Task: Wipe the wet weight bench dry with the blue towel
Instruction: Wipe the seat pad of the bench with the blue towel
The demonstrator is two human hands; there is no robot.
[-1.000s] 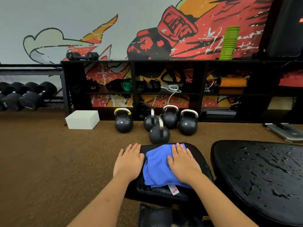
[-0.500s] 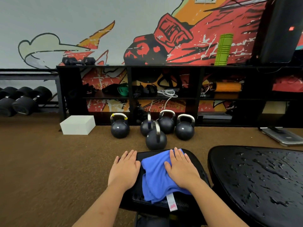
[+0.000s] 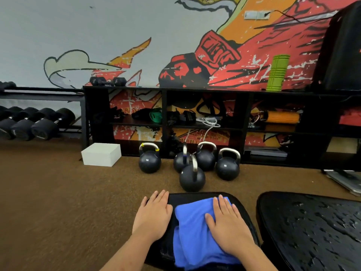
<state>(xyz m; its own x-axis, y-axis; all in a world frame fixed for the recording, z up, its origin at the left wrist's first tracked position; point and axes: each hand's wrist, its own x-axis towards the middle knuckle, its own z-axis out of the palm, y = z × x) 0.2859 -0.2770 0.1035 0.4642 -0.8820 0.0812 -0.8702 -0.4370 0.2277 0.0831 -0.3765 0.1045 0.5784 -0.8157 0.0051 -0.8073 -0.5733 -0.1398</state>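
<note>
The blue towel (image 3: 195,231) lies bunched on the small near pad of the bench (image 3: 187,196), low in the centre of the head view. The right hand (image 3: 228,227) presses flat on it, fingers straight, gripping nothing. The left hand (image 3: 154,218) rests flat and released on the pad's left edge, just beside the towel. To the right, a larger pad (image 3: 312,231) is beaded with water. Kettlebells (image 3: 192,178) stand on the floor (image 3: 58,202) beyond.

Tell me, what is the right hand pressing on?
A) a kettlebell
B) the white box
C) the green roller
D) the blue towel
D: the right hand lies flat, fingers straight, on the blue towel spread over the bench pad.
</note>
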